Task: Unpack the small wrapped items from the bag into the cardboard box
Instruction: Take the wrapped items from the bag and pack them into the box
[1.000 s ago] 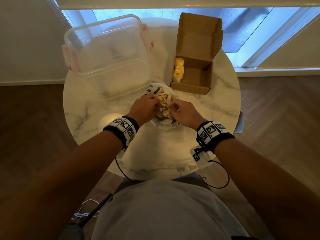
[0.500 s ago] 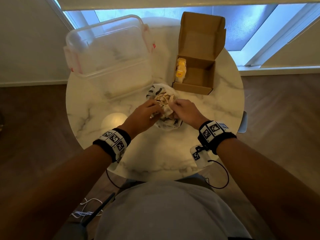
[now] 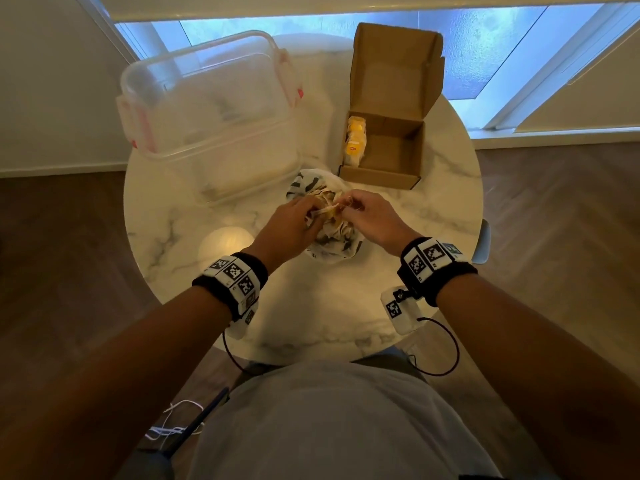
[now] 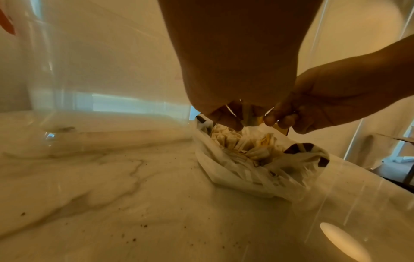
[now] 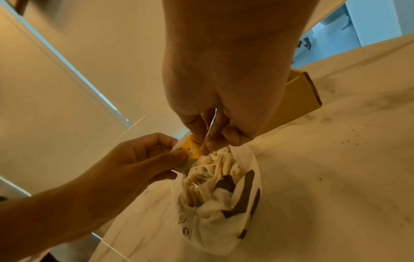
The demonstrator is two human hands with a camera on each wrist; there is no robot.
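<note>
A white plastic bag [image 3: 332, 251] with dark print lies open mid-table, filled with several small pale wrapped items [image 5: 208, 170]. Just above its mouth my left hand [image 3: 313, 211] pinches a small wrapped item with a yellow label [image 5: 191, 148]. My right hand [image 3: 346, 204] meets it there, its fingertips [image 5: 212, 141] pinching a thin pale wrapper edge at the same item. The open cardboard box [image 3: 377, 176] stands just beyond the bag to the right. Yellow wrapped items [image 3: 355, 142] stand against its left wall.
A big clear plastic container [image 3: 207, 109] with pink latches sits at the back left, close to the bag. The round marble table [image 3: 311, 306] has bare surface in front of the bag. A window is behind the box.
Both hands have risen slightly from inside the bag's mouth and now hold a yellow-labelled item between them. The left forearm has drawn back a little.
</note>
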